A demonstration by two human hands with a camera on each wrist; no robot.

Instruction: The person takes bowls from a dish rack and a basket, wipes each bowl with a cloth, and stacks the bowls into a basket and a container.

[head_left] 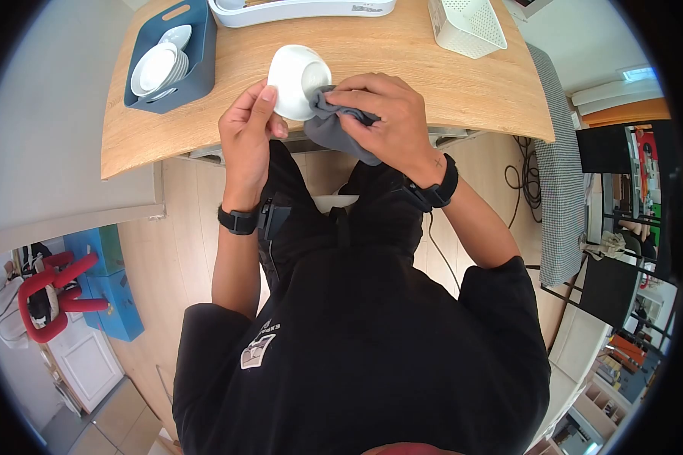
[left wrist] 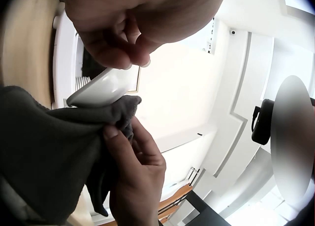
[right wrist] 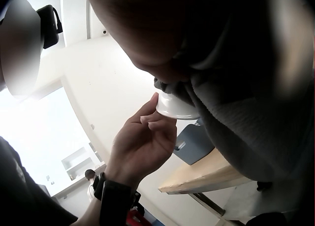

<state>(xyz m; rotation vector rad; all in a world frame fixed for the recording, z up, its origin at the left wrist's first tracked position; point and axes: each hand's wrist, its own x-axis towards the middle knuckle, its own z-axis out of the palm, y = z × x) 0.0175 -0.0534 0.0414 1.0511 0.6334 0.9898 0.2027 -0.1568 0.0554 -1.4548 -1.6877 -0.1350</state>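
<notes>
In the head view a small white bowl [head_left: 287,80] is tilted over the front edge of the table, its foot ring showing. My left hand [head_left: 247,133] pinches its rim from the left, the thumb on the outer side. A dark grey cloth [head_left: 334,130] is bunched in my right hand [head_left: 391,121], whose fingers press a fold of it against the bowl's right side near the foot. The left wrist view shows the cloth [left wrist: 54,147] hanging in folds below the bowl [left wrist: 101,90]. In the right wrist view the cloth partly hides the bowl [right wrist: 174,107].
At the table's left stands a blue-grey bin [head_left: 203,72] with a stack of white dishes [head_left: 156,68] inside. A long white tray [head_left: 303,10] lies along the far edge, and a white perforated basket [head_left: 469,34] stands at the far right. The wooden table [head_left: 387,45] ends just before my lap.
</notes>
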